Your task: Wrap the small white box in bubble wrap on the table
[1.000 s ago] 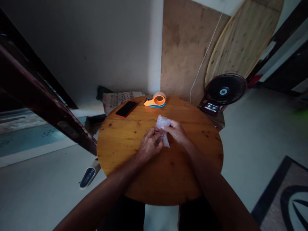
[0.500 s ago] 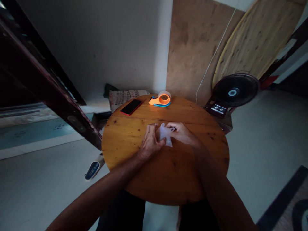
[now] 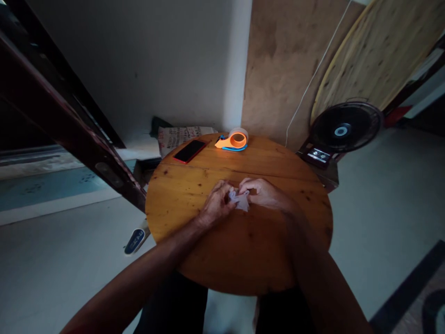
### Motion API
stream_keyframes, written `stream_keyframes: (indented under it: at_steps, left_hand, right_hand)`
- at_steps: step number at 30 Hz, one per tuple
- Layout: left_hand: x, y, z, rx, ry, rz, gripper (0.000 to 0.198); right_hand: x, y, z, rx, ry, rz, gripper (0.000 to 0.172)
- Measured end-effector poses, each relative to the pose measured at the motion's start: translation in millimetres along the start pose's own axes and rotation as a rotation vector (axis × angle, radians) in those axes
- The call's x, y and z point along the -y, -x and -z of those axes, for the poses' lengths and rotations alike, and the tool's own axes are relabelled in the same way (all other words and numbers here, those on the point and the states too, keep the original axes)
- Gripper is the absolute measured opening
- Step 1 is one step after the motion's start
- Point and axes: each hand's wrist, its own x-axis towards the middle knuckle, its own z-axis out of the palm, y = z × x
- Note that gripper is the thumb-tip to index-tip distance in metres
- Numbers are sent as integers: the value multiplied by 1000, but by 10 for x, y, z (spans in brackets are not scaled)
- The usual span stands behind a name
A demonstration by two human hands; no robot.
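Over the middle of the round wooden table (image 3: 264,250), a small, thin, whitish plastic bag (image 3: 242,202) is bunched between my hands. My left hand (image 3: 218,200) has its fingers curled on the bag's left side. On the other side, my right hand (image 3: 259,191) pinches its upper right part between thumb and fingers. The bag looks crumpled, and its lower corner sticks out toward me. My fingers cover part of it.
Near the table's far edge lie a phone (image 3: 189,151) with a red edge and an orange tape dispenser (image 3: 233,140). A dark fan (image 3: 342,131) stands beyond the right edge. Behind the table are a printed sack (image 3: 179,138) and a wooden board (image 3: 278,69).
The bag was spread flatter and taller between my hands; now it is more crumpled and lower. My left fingers have curled in on it. The view has shifted slightly.
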Motion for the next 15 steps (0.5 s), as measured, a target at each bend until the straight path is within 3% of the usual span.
stream_keyframes:
  at_steps: [9,15]
  left_hand:
    - [9,52,77,55,9,-87,13]
    - [-75,73,120,138,43,-153,25]
  right_hand:
    - [63,20,17,46,37,9,9]
    - [63,39,5,81,143,16,11]
